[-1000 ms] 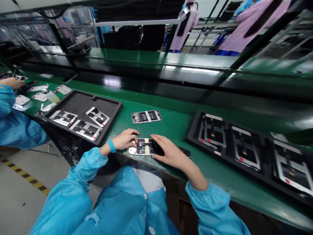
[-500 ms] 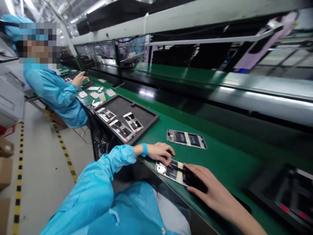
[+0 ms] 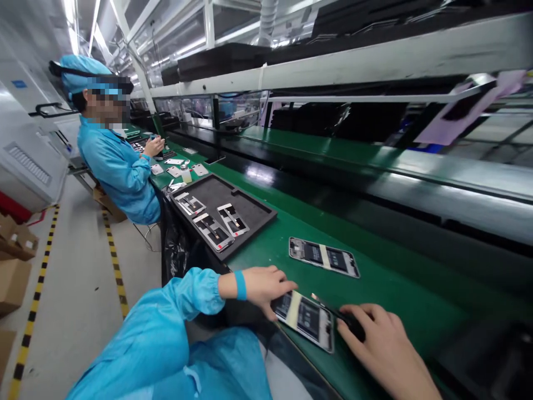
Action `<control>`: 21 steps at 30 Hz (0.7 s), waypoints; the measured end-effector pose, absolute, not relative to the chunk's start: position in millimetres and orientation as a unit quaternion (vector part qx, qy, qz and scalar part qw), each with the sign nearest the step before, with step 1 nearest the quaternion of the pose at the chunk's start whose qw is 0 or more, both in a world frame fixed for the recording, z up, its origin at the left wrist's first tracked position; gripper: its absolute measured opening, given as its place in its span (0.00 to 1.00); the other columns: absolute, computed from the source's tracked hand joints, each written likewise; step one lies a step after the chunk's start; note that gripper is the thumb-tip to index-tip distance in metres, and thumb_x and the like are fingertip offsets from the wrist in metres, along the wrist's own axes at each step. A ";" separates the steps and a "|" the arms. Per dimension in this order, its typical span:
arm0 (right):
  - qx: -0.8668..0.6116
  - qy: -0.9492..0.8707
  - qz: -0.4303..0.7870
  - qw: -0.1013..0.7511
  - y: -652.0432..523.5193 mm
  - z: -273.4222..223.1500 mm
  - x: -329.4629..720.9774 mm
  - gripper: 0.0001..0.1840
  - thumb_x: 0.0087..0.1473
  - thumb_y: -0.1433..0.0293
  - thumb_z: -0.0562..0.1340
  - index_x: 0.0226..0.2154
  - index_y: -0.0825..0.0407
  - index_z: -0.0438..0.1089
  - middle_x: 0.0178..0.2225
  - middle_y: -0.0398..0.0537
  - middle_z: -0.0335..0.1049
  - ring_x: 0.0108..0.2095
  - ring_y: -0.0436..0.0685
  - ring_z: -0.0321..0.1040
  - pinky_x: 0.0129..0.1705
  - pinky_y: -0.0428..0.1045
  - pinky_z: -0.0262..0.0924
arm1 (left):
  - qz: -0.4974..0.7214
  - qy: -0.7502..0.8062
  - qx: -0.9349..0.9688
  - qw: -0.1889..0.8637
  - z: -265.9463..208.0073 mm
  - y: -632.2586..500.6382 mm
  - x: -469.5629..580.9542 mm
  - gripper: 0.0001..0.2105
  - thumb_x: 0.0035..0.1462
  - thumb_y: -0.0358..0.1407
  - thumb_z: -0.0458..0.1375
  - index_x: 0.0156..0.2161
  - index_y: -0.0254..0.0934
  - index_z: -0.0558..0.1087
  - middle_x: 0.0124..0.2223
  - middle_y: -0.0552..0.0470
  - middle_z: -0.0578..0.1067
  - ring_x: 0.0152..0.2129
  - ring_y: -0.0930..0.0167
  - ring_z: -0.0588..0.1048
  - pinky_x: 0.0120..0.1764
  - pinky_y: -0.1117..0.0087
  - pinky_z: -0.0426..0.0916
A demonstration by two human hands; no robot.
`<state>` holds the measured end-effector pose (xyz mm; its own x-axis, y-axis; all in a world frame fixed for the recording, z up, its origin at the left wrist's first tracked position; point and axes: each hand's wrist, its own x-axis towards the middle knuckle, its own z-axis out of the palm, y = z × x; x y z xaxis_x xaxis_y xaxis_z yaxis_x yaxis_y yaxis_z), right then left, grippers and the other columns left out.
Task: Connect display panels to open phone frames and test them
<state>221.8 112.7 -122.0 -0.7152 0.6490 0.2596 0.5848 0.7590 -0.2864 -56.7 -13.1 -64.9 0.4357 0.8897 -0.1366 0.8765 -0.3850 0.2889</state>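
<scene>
On the green bench in front of me lies a phone housing [image 3: 310, 321] with a black battery and a cream tape strip across it. My left hand [image 3: 264, 286] grips its left end, thumb at the near edge and fingers over the far side, hiding that end. Just right of the housing, my right hand [image 3: 377, 339] is closed on a dark thin part [image 3: 353, 326]; a narrow strip with a small coppery tip reaches left from it. Most of that part is hidden by the fingers. Farther back lies a second taped phone housing [image 3: 323, 257], untouched.
A dark foam tray [image 3: 258, 214] with several phone screen parts [image 3: 212, 232] stands to the left. Beyond it, a co-worker in blue [image 3: 114, 172] sits by white phone parts [image 3: 200, 169]. A dark, blurred tray [image 3: 483, 355] is at the lower right.
My right hand has moved the dark part off the housing to the right. My left hand's fingers have gone from working on the housing to holding its left end. The view has tilted up.
</scene>
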 end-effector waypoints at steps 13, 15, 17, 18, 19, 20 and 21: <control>-0.388 -0.916 0.027 0.101 76.1 -91.2 230.5 0.13 0.60 0.69 0.57 0.42 0.52 0.76 0.40 0.57 0.70 0.43 0.67 0.65 0.44 0.60 0.68 | 0.062 0.666 0.726 0.157 -11.3 195.6 -93.5 0.40 0.51 0.39 0.68 0.64 0.23 0.61 0.57 0.33 0.73 0.53 0.55 0.73 0.56 0.62 0.67; -0.394 -0.914 0.031 0.094 72.2 -90.1 234.7 0.13 0.60 0.70 0.58 0.45 0.53 0.75 0.40 0.56 0.71 0.43 0.66 0.65 0.44 0.59 0.67 | 0.037 0.663 0.726 0.179 -27.6 224.4 -94.3 0.39 0.49 0.38 0.69 0.63 0.22 0.62 0.54 0.34 0.75 0.50 0.56 0.75 0.54 0.63 0.69; -0.391 -0.915 0.032 0.098 69.9 -91.7 240.9 0.13 0.61 0.69 0.59 0.47 0.52 0.75 0.40 0.55 0.71 0.43 0.66 0.65 0.44 0.59 0.67 | 0.016 0.660 0.727 0.189 -44.1 237.5 -100.1 0.38 0.48 0.39 0.69 0.62 0.23 0.64 0.55 0.34 0.74 0.50 0.57 0.75 0.54 0.62 0.69; -0.388 -0.915 0.033 0.102 69.3 -92.8 243.9 0.13 0.61 0.68 0.59 0.47 0.51 0.75 0.40 0.55 0.72 0.44 0.66 0.65 0.43 0.58 0.66 | 0.009 0.658 0.728 0.190 -51.6 239.8 -103.8 0.38 0.48 0.39 0.69 0.62 0.24 0.64 0.56 0.34 0.73 0.51 0.57 0.74 0.54 0.62 0.69; -0.385 -0.916 0.034 0.105 69.2 -93.7 246.4 0.13 0.62 0.67 0.60 0.47 0.51 0.75 0.40 0.55 0.72 0.44 0.66 0.65 0.43 0.58 0.66 | 0.002 0.656 0.731 0.191 -58.1 240.4 -107.3 0.38 0.47 0.40 0.69 0.62 0.26 0.65 0.57 0.35 0.72 0.52 0.57 0.73 0.56 0.62 0.68; -0.384 -0.917 0.037 0.105 69.3 -94.1 248.0 0.12 0.62 0.67 0.60 0.47 0.50 0.75 0.41 0.54 0.73 0.44 0.66 0.65 0.43 0.58 0.65 | -0.004 0.652 0.734 0.192 -63.4 240.2 -110.5 0.38 0.47 0.40 0.69 0.61 0.28 0.65 0.59 0.36 0.71 0.54 0.57 0.72 0.57 0.61 0.67; -0.384 -0.916 0.044 0.103 69.5 -93.9 248.7 0.12 0.62 0.67 0.60 0.46 0.50 0.75 0.41 0.54 0.73 0.45 0.66 0.65 0.43 0.58 0.65 | -0.008 0.646 0.739 0.193 -67.2 239.5 -113.1 0.38 0.45 0.40 0.69 0.62 0.30 0.66 0.60 0.37 0.70 0.56 0.57 0.71 0.58 0.62 0.66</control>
